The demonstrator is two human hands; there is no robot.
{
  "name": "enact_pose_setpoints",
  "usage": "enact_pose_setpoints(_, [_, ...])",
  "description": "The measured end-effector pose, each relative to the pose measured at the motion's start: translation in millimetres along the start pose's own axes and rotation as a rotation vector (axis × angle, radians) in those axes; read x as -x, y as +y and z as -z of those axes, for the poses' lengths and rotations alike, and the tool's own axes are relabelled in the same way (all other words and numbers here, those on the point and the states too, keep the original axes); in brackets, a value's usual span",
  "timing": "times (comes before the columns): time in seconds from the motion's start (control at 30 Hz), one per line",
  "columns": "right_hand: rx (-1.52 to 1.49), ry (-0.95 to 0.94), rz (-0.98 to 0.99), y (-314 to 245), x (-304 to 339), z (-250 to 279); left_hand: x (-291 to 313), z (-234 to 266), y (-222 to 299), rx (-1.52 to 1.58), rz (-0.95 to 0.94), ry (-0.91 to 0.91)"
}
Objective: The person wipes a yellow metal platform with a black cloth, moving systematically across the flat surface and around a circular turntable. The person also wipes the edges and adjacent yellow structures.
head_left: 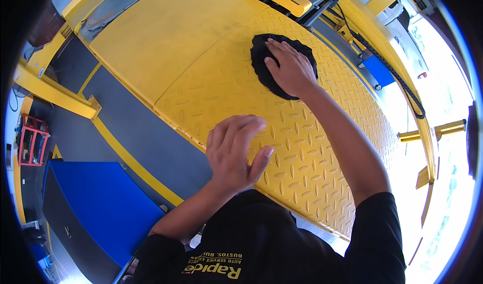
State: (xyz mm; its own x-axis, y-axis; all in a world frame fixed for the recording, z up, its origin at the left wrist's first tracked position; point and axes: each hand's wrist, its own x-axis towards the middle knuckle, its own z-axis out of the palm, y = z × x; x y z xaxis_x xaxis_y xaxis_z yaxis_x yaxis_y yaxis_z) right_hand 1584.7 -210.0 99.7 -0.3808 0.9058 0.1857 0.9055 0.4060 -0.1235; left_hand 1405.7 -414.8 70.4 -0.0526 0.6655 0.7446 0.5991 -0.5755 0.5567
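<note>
The right hand (pixel 293 68) lies flat on a black cloth (pixel 260 57) on the yellow platform (pixel 307 153), fingers slightly apart; nearer, the left hand (pixel 230 150) has loosely bent fingers, thumb wide.

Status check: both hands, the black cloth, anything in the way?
Right hand flat on black cloth. Left hand holding nothing visible, fingers loosely bent. Cloth spread on yellow tread plate; no object seen against its edges.

On my left I'm seeing a yellow stripe (pixel 132 157) running along grey floor (pixel 146 137), a blue-and-black cabinet (pixel 100 198) standing nearby; bright light (pixel 453 213) is glaring at right.
</note>
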Motion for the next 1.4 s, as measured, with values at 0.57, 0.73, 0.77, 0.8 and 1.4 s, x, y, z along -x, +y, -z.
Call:
enact_pose_setpoints(0.57, [-0.024,-0.055,0.118,-12.7,15.9,-2.4,4.6,1.3,-9.0,0.054,0.002,-0.029])
enact_pose_setpoints(0.73, [0.053,-0.051,0.057,0.8,44.6,6.9,2.1,5.6,-5.1,0.083,0.024,-0.059])
enact_pose_setpoints(0.77, [0.069,-0.052,0.025,4.1,41.0,5.5,2.1,6.1,-4.9,0.079,0.034,-0.06])
enact_pose_setpoints(0.8, [0.084,-0.049,-0.013,7.6,38.3,6.1,1.3,7.3,-3.4,0.078,0.038,-0.065])
enact_pose_setpoints(1.4, [0.103,-0.104,-0.007,93.4,-15.0,11.1,0.2,8.8,-2.5,0.088,0.06,-0.083])
